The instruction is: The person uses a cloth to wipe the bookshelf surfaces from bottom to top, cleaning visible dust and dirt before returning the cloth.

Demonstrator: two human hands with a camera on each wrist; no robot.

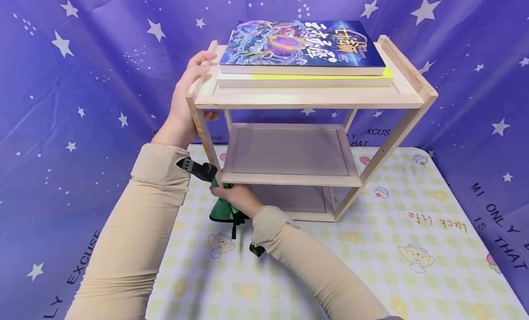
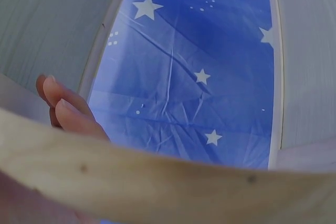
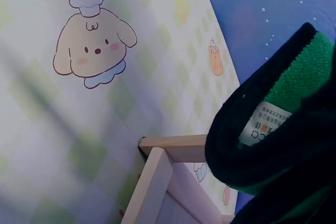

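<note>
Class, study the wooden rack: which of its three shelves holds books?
The top shelf, whose end the left hand grips: two stacked books lie on it, while no books show on the middle shelf or the partly hidden bottom shelf.

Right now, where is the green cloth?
In the head view, the green cloth is left of centre, held in the right hand by the lower left side of the wooden rack, below the left hand.

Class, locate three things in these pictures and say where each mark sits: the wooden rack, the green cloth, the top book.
Wooden rack [image 1: 291,152]: head view, bare middle shelf panel.
Green cloth [image 1: 223,209]: head view, flared lower part.
Top book [image 1: 301,44]: head view, middle of its cover.
</note>
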